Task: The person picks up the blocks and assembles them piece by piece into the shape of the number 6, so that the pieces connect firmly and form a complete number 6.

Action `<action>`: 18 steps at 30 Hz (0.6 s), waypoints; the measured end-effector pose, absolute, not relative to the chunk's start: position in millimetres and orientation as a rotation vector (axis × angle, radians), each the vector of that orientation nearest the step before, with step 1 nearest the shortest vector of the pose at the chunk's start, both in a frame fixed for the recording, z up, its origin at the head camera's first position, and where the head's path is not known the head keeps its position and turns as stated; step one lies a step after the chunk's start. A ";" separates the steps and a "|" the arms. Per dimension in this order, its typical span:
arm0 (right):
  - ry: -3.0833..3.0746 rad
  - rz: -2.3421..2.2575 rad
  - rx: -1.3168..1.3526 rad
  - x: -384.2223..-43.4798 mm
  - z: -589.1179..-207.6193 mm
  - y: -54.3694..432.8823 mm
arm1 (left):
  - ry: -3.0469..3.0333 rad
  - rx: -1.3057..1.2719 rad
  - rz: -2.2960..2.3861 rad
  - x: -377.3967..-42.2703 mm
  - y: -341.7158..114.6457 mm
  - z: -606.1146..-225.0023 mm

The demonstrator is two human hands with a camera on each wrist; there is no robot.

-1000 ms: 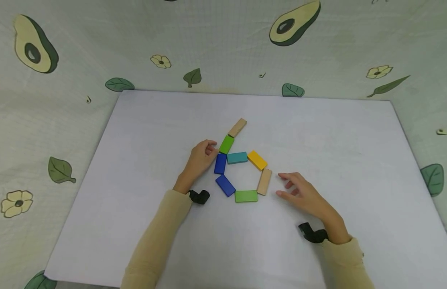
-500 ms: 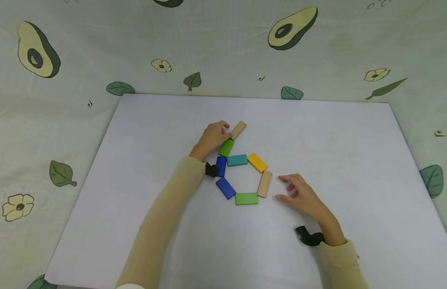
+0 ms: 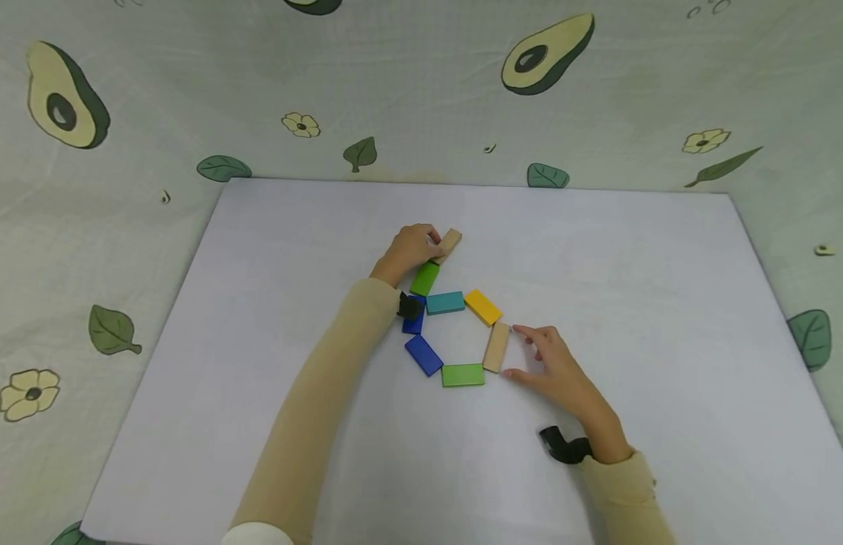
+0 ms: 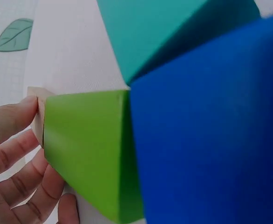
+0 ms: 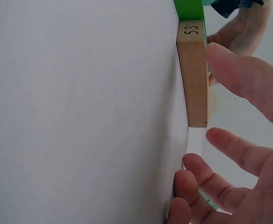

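In the head view my left hand (image 3: 412,246) pinches the far plain wooden block (image 3: 451,241). The left wrist view shows its thumb on that block's edge, curled fingers (image 4: 22,186) on the other side. A green block (image 3: 424,279) lies just nearer, then a blue block (image 3: 413,324), partly hidden by the left wrist camera. My right hand (image 3: 561,371) is spread beside another plain wooden block (image 3: 496,348), thumb near its near end and index finger near its far end. In the right wrist view, this block (image 5: 193,79) bears the number 53 and stands on its narrow side.
A teal block (image 3: 445,303), yellow block (image 3: 483,307), second green block (image 3: 463,375) and second blue block (image 3: 424,355) form a ring with the nearer wooden and blue blocks. They stand on a white board (image 3: 292,219) before an avocado-patterned cloth (image 3: 421,76).
My left hand has moved away from me, from beside the green block to the far wooden block, and grips it. My right hand has come left, closer to the nearer wooden block.
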State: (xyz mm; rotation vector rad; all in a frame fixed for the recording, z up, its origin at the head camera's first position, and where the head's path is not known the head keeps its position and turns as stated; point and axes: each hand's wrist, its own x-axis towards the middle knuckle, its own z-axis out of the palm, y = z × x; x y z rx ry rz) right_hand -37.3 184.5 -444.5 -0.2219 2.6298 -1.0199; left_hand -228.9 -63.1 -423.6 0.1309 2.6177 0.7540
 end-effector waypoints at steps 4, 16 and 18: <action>2.689 -0.981 -0.244 -36.1 -446.4 180.0 | 2.616 0.143 0.761 -229.9 -63.4 -424.5; 2.719 -0.946 -0.252 -35.2 -444.2 176.7 | 2.565 0.132 0.821 -229.4 -65.2 -425.8; 2.717 -0.951 -0.259 -35.4 -443.7 176.9 | 2.559 0.131 0.834 -229.0 -65.3 -425.8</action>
